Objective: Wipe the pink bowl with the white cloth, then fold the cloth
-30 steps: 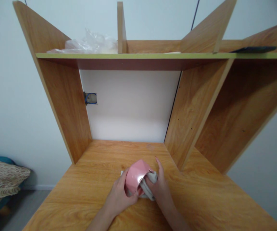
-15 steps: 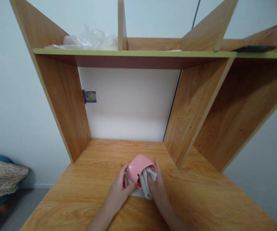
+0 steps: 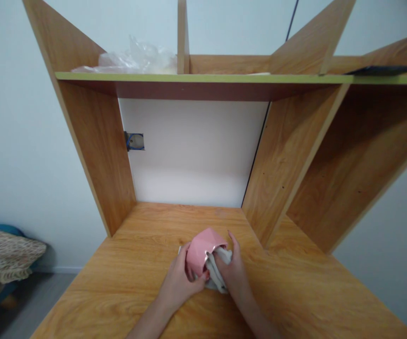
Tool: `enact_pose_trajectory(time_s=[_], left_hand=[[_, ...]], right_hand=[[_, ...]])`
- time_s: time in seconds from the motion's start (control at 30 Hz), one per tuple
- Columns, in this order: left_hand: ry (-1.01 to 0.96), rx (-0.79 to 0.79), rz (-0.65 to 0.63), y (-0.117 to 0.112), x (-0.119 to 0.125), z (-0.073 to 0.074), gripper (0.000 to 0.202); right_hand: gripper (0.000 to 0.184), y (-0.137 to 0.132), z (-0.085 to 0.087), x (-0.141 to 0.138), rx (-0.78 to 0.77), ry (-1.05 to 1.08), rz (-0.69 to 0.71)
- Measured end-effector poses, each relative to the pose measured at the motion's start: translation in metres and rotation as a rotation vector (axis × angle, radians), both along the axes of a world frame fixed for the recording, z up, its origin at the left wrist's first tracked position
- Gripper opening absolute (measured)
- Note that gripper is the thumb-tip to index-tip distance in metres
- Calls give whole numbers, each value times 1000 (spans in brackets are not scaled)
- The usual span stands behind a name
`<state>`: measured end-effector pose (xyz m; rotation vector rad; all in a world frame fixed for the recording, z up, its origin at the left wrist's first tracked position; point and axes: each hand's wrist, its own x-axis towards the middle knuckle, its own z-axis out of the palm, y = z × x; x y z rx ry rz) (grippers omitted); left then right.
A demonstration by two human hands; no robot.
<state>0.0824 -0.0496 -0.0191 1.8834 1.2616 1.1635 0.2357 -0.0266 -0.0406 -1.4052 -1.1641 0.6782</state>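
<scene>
A glossy pink bowl-like container with faceted sides is tipped over on its side, its opening toward my right hand. My left hand grips it from the left, thumb at the lower rim and fingers around the far side. A pale grey cloth is bunched in the opening and hangs down below it. My right hand presses the cloth into the opening, with some fingers hidden in the folds and one finger raised outside the rim. Both hands are just above the wooden desk top.
Upright wooden panels rise behind the desk. A shelf with a green edge runs overhead, carrying a clear plastic bag and a dark flat object. An uncovered wall box shows wires. Patterned fabric lies at far left.
The pink container has turned slightly in my left hand, and my left thumb has shifted right along its rim. My right hand stays with the cloth at the opening. The view has swung slightly left.
</scene>
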Motion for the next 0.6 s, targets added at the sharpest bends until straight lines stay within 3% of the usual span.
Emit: enact_pose_trajectory(time_s=[0.13,0.33,0.47,0.6], left_hand=[[104,51,34,1,-7,2,61],[192,236,96,2,-17,-5,66],[102,162,14,3,-14,-5,66],[-104,22,-58,4,-8,-2,76]], right_hand=[[73,-2,0,1,-27,-87,6],[70,-6,-6,-7,-51,-15,175],[66,-5,-9,-5,-19,41,197],[64,-5,-8,-2,67,82,96]])
